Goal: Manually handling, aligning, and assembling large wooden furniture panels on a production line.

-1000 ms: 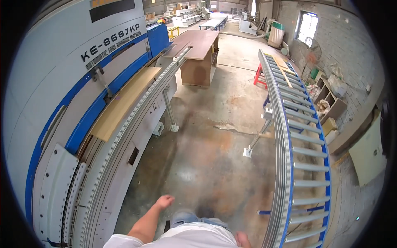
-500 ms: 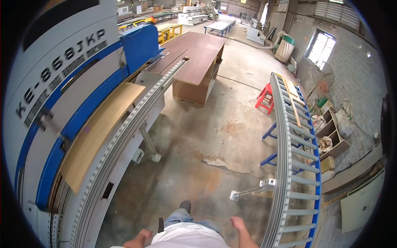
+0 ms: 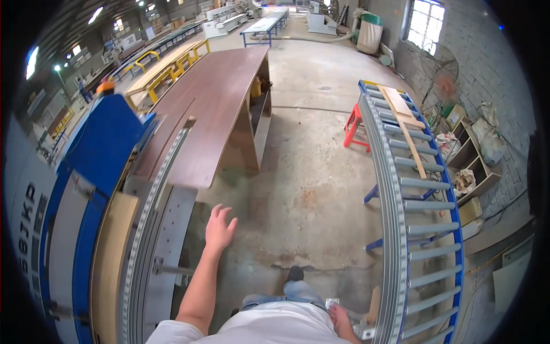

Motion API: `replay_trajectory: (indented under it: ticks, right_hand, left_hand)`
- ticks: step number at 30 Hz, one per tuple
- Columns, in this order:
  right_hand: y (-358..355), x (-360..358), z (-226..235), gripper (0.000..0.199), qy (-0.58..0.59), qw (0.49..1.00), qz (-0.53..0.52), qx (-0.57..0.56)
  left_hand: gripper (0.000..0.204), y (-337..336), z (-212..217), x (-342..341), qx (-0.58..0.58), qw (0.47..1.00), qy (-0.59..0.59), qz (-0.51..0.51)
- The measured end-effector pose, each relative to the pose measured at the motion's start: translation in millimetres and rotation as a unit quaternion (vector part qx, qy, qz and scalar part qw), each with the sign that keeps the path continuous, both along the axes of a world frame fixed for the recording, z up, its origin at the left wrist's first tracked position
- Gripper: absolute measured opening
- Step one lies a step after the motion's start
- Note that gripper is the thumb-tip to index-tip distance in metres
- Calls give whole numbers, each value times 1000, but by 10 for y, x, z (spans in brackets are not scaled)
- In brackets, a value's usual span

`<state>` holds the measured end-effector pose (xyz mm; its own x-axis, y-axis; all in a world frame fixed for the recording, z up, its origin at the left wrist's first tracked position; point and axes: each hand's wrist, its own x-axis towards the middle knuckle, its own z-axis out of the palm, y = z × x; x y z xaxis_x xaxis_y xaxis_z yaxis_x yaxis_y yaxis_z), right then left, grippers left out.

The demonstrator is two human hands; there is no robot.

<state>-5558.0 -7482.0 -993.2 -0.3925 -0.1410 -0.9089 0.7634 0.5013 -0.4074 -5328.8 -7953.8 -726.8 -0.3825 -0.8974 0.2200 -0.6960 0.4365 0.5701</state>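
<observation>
My left hand (image 3: 219,226) is stretched out ahead of me, its fingers apart and nothing in it. It is in the air over the floor, nearest to the front corner of a brown-topped worktable (image 3: 220,77) and the metal rail (image 3: 150,215) of the machine. My right hand (image 3: 339,316) hangs low by my side, beside the roller conveyor; its fingers are too bunched and blurred to read, and no object shows in it. A long wooden panel (image 3: 112,252) lies in the blue and grey machine (image 3: 86,229) on my left.
The roller conveyor (image 3: 427,229) runs along my right, with wood strips (image 3: 401,106) on its far end. A red stool (image 3: 354,129) stands against its far left side. Shelving (image 3: 480,160) and a fan (image 3: 440,77) are by the wall. Concrete floor (image 3: 309,172) lies ahead.
I have moved forward, and the worktable is nearer. My left hand has risen from my side and reached forward, its fingers spreading. The wooden panel now appears farther back along the machine.
</observation>
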Motion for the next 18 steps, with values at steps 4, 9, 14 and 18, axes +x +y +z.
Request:
replay_trajectory:
  ticks: [4,9,14,18]
  right_hand:
    - [-1417,-1409,182,20,44,991,79,-97]
    - [-3354,-2986,727,26,169,974,93,-121]
    - [-4897,-3768,898,30,242,952,92,-165]
    - [-5394,-4182,471,33,155,968,175,-96]
  left_hand:
    - [49,-845,-74,-473,2,997,-54,60]
    - [62,-1772,-201,-637,-85,975,-93,184]
    - [72,-2753,-487,-1044,-36,965,-163,202]
    - [80,-3932,-470,-1898,2,966,-196,172]
